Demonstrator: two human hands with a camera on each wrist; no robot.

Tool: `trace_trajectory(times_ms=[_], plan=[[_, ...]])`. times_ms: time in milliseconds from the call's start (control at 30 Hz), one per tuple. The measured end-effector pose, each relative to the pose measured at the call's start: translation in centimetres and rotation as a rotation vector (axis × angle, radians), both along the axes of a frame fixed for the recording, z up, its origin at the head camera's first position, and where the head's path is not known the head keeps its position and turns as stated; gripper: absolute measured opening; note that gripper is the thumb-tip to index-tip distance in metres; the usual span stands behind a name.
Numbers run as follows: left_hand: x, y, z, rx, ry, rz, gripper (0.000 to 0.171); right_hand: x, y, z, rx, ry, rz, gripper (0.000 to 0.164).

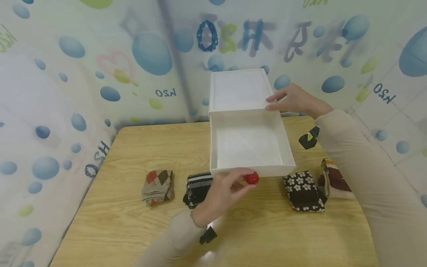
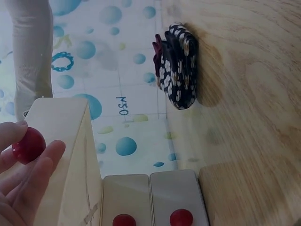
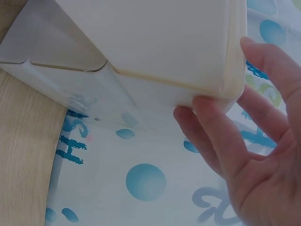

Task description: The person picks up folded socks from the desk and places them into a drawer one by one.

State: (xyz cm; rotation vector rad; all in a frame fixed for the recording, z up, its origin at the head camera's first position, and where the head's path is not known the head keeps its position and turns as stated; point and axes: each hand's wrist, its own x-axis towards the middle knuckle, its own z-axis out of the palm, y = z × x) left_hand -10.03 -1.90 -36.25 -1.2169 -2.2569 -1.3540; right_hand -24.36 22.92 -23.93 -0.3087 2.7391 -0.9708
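A white drawer cabinet (image 1: 241, 89) stands at the back of the wooden table, its top drawer (image 1: 250, 141) pulled out, with a bare white inside. My left hand (image 1: 221, 193) pinches the round red knob (image 1: 251, 178) on that drawer's front between thumb and fingers. Below it, the left wrist view shows two closed drawers with red knobs (image 2: 181, 217). At the cabinet's upper right edge, my right hand (image 1: 290, 98) grips the corner. In the right wrist view its fingertips (image 3: 207, 103) press the cabinet's side, with another digit at the edge.
Folded argyle socks (image 1: 158, 187) lie on the left of the table (image 1: 110, 215). Black-and-white striped socks (image 1: 197, 189) are partly behind the left hand. Right of the drawer are flower-patterned socks (image 1: 304, 191) and a brown-and-beige folded pair (image 1: 337, 180). A printed curtain (image 1: 153, 89) hangs behind.
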Motion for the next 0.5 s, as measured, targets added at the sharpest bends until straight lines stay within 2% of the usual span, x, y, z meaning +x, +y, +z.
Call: trace_trajectory(times_ms=[367,500], plan=[[0.4,-1.1,0.9,-0.063,0.021,0.007,0.031,0.1,-0.1,0.2,0.015,-0.012,-0.003,0.058],[0.7,-2.2,0.7,-0.02,0.032,0.028,0.03,0.1,-0.2,0.2,0.015,-0.022,-0.005,0.059]])
